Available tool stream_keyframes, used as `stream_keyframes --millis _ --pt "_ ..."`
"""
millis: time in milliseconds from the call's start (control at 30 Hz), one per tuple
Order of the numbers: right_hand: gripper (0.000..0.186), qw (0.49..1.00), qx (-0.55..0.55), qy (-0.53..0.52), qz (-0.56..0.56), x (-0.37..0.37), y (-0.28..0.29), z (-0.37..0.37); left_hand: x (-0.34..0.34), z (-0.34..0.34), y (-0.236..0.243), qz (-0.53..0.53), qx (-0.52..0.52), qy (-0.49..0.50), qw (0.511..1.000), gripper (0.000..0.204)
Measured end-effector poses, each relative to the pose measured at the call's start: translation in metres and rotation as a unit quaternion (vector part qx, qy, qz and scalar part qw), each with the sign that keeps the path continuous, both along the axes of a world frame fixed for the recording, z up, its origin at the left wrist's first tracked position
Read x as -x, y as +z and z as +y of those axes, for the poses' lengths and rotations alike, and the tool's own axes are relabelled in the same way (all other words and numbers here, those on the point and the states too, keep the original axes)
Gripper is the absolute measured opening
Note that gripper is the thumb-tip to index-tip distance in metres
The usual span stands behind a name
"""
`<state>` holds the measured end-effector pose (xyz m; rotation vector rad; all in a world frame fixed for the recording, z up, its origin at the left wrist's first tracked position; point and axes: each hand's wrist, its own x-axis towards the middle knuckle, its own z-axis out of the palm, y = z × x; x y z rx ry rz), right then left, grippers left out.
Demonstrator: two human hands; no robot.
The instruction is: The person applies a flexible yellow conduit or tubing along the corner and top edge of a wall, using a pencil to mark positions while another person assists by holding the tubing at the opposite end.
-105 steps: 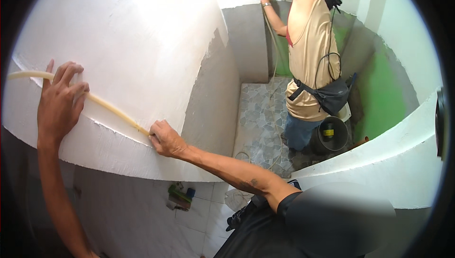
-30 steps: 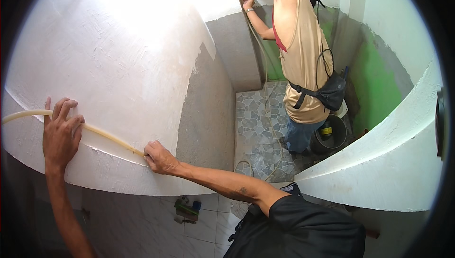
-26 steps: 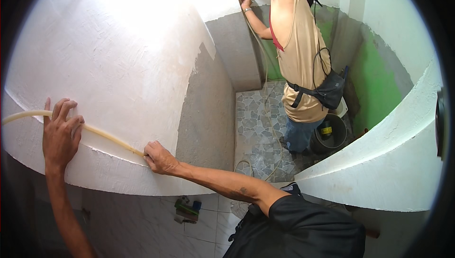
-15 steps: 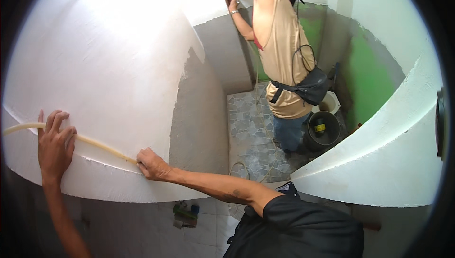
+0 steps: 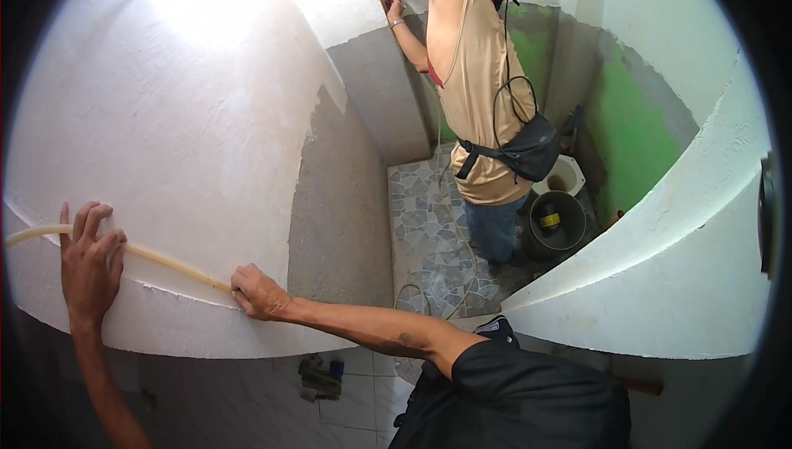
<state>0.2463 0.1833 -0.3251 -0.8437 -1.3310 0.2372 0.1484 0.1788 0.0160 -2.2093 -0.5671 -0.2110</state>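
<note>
**Two hands pressing a clear hose against a white wall**

The left hand [image 5: 89,263] is lying flat against the white plastered wall [image 5: 190,144], its fingers [image 5: 82,222] spread and pointing upward, pinning a pale yellowish hose [image 5: 169,261] to the plaster rather than gripping around it. The hose is coming in from the left edge of the view, passing under that palm and running down and to the right along the wall just above a rough ledge in the plaster. The right hand [image 5: 257,292] is meeting the hose's near end, its fingers curled down over it and pressing it to the wall; whether they are pinching the hose or only holding it flat is hard to tell from this angle. The right forearm is stretching across from a dark sleeve at the lower middle.

Beside the white plaster, a bare grey patch of wall [image 5: 338,201] is showing. Below, the floor is laid with patterned grey tiles [image 5: 433,234]. A second person in a tan sleeveless shirt [image 5: 474,77] is standing on those tiles with both arms raised to the far wall, a dark waist bag [image 5: 528,148] slung at the hip. Just beside this person's legs a black bucket [image 5: 557,222] is standing, near a green-painted wall [image 5: 631,131]. Lower down, a small green and blue object [image 5: 320,375] is lying on white floor tiles.
</note>
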Motion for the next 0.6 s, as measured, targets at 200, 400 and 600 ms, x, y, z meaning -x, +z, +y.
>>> stream_keyframes --millis 200,400,600 --pt "0.018 1.000 0.007 0.000 -0.010 0.0002 -0.0012 0.0017 0.0005 0.0022 -0.0018 0.002 -0.007 -0.004 1.000 0.010" --pt "0.019 1.000 0.004 -0.004 -0.011 0.0009 -0.0007 0.0021 0.0006 0.0016 -0.0014 0.003 -0.011 0.000 1.000 0.011" --pt "0.016 1.000 -0.003 -0.009 -0.008 0.0011 -0.0011 0.0023 0.0002 0.0005 -0.0013 0.002 -0.012 0.009 1.000 0.013"
